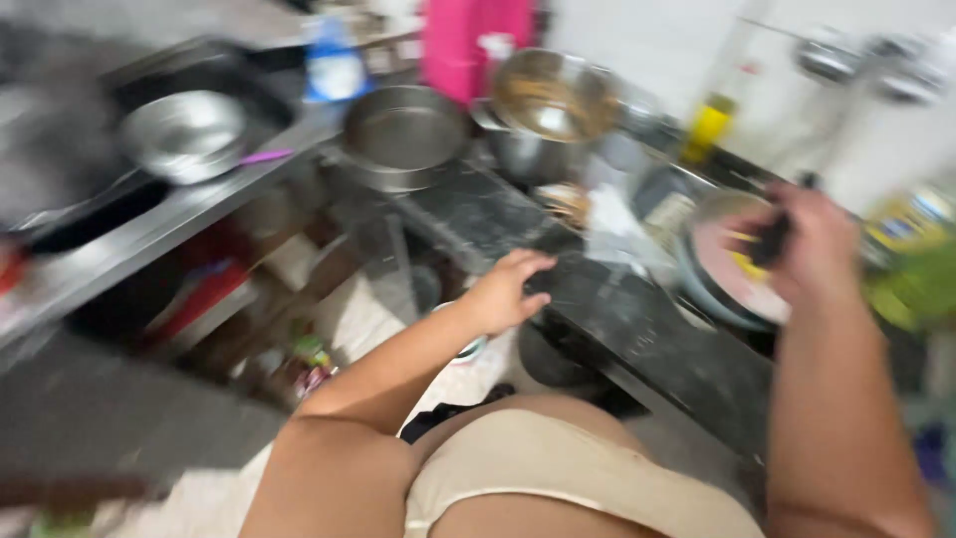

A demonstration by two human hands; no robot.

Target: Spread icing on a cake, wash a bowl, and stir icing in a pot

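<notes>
Head view, heavy motion blur. Right hand (pixel 812 244) is closed around a dark utensil handle (pixel 775 237), held over a round pan (pixel 722 289) with pinkish contents and yellow bits, at the right end of the dark stone counter (pixel 617 314). Utensil tip is too blurred to tell if it touches the food. Left hand (pixel 503 289) rests loosely on the counter's front edge, fingers slightly curled, holding nothing.

Behind, on the counter: an empty steel pot (pixel 403 134), and a second steel pot (pixel 553 100) with brownish residue inside, tilted. A steel bowl (pixel 184 134) sits in the sink area to the left, well apart from both hands. A yellow-capped bottle (pixel 709 125) stands near the back wall.

Judged step: stirring or working the food in the pan, left hand bracing. Next move likely calls for keeping the utensil inside the pan rim and steadying the pan, since it sits close to the counter edge and the left hand is well apart from it.
</notes>
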